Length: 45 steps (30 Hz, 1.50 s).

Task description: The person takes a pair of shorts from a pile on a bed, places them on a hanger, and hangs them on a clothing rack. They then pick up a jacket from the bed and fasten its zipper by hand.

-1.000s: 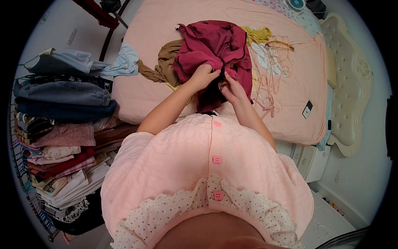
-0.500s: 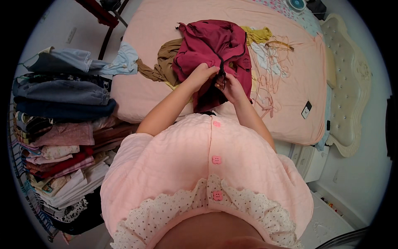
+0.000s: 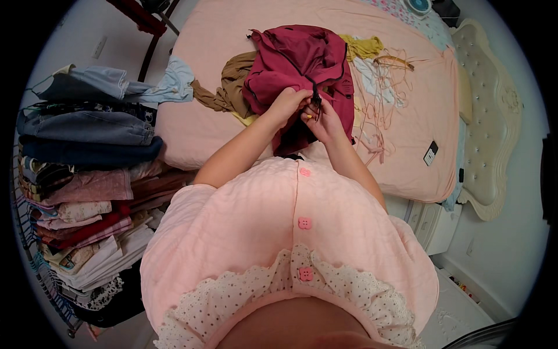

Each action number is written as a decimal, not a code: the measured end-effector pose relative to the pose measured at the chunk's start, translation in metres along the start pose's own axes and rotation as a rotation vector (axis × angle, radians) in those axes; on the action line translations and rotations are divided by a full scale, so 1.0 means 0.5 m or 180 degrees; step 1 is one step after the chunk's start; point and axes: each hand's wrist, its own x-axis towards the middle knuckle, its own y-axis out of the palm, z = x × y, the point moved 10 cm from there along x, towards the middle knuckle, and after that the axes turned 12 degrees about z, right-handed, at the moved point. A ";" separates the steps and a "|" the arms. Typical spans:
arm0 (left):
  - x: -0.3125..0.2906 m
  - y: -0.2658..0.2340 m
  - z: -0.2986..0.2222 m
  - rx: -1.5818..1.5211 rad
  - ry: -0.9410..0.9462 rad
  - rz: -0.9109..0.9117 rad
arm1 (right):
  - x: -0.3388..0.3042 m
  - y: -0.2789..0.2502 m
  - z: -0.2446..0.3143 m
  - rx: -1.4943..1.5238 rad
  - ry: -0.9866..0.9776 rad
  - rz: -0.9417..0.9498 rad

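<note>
A burgundy jacket (image 3: 293, 52) with black zipper edging lies bunched on the bed in front of me. My left hand (image 3: 289, 104) is closed on the jacket at its black-edged front opening. Close beside it, my right hand (image 3: 324, 121) has its fingers curled round the black zipper edge (image 3: 316, 100), and a small yellow spot shows at a fingertip. Both hands nearly meet there, so the exact grip of the fingertips is partly hidden. Below the hands, the jacket's dark lower part hangs toward my body.
Brown clothing (image 3: 235, 81) and a yellow garment (image 3: 363, 46) lie beside the jacket. Pink hangers (image 3: 381, 119) and a phone (image 3: 430, 153) rest on the pink bedsheet (image 3: 203, 136). To the left, a rack holds many clothes (image 3: 96, 128). A tufted headboard (image 3: 485, 104) stands right.
Both hands have shifted very slightly right together with the zipper edge. The right hand has turned a little, showing more of its fingers. The jacket otherwise lies much the same.
</note>
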 end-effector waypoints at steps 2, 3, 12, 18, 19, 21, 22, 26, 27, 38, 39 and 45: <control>-0.001 0.000 -0.011 0.0031 0.0085 -0.0072 | 0.001 0.014 -0.001 0.0076 0.0021 0.0129; 0.001 0.000 -0.012 0.0012 0.0113 -0.0036 | 0.000 0.021 -0.003 0.0332 -0.0016 0.0062; -0.026 0.035 -0.040 0.0104 0.0270 -0.0036 | -0.006 0.011 0.006 0.0489 -0.0302 -0.0413; -0.030 -0.002 -0.038 0.0521 0.0453 -0.0170 | -0.036 -0.028 0.041 -0.2287 0.1014 -0.0440; -0.033 -0.010 -0.040 0.0613 0.0501 -0.0192 | -0.045 -0.040 0.055 -0.2704 0.1076 -0.0636; -0.033 -0.013 -0.037 0.0835 0.0447 -0.0154 | -0.048 -0.025 0.092 -0.3423 0.0629 -0.0815; -0.032 -0.011 -0.034 0.1059 0.0394 -0.0123 | -0.052 -0.002 0.125 -0.4129 0.0160 -0.0982; -0.031 0.002 -0.029 0.0979 0.0372 -0.0063 | -0.050 0.052 0.103 -0.4046 0.0002 -0.0476; -0.028 0.000 -0.020 0.0970 0.0356 0.0052 | -0.052 0.049 0.105 -0.4043 -0.0005 -0.0482; -0.040 0.015 0.000 0.1022 0.0311 0.0207 | -0.096 0.177 0.142 -0.6125 -0.1344 -0.0466; -0.038 0.013 0.005 0.1031 0.0264 0.0193 | -0.096 0.170 0.144 -0.6123 -0.1348 -0.0484; -0.038 0.008 0.019 0.1233 0.0189 0.0086 | -0.082 0.132 0.127 -0.5906 -0.1098 -0.0306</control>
